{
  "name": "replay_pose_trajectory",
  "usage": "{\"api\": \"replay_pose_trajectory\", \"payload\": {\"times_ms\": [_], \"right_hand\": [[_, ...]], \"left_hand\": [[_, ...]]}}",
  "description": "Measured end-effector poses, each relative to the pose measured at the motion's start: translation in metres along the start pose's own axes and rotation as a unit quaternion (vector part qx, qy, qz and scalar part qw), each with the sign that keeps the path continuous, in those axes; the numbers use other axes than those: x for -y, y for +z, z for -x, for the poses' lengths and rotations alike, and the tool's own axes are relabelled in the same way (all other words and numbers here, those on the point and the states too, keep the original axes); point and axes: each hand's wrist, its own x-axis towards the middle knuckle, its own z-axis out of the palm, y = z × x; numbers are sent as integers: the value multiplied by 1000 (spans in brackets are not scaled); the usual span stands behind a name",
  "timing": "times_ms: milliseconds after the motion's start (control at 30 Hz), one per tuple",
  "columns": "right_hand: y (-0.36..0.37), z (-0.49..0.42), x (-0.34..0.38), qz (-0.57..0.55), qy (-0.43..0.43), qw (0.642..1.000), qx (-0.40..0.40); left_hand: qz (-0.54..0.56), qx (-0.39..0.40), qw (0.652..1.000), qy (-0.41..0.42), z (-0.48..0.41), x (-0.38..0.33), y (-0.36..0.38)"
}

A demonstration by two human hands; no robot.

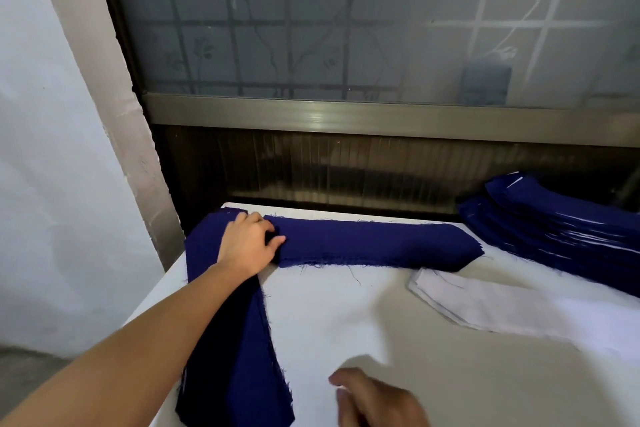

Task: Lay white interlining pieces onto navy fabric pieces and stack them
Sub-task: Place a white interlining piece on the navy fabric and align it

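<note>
Head view is showing my left hand (pixel 249 241) resting at the far left corner of the table (pixel 346 322). Its fingers and thumb are curling into the left end of a long navy strip (pixel 374 246) and pinching the cloth. The strip is lying along the table's far edge, running off to the right of my grip. Its frayed right end is sitting just beside the white interlining (pixel 519 312).

Under my left forearm, a second navy pile (pixel 239 357) is lying along the table's left edge, with my arm hiding part of it.

My right hand (pixel 374 399) is hovering low at the near side, fingers loosely bent and holding nothing. It is blurred and cut off at the bottom, so I cannot tell whether it is touching the table.

At the far right a layered stack (pixel 554 225) of navy with thin white edges is running out of view, as is the interlining.
</note>
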Motion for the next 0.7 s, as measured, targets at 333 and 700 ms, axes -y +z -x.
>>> {"api": "replay_pose_trajectory", "payload": {"times_ms": [333,700], "right_hand": [[-147,-17,-127,277,45,940,195],[-151,-16,-127,267,90,940,192]], "left_hand": [[-19,95,987,-129,-6,-47,-10],[48,148,988,4,17,-54,-6]]}}
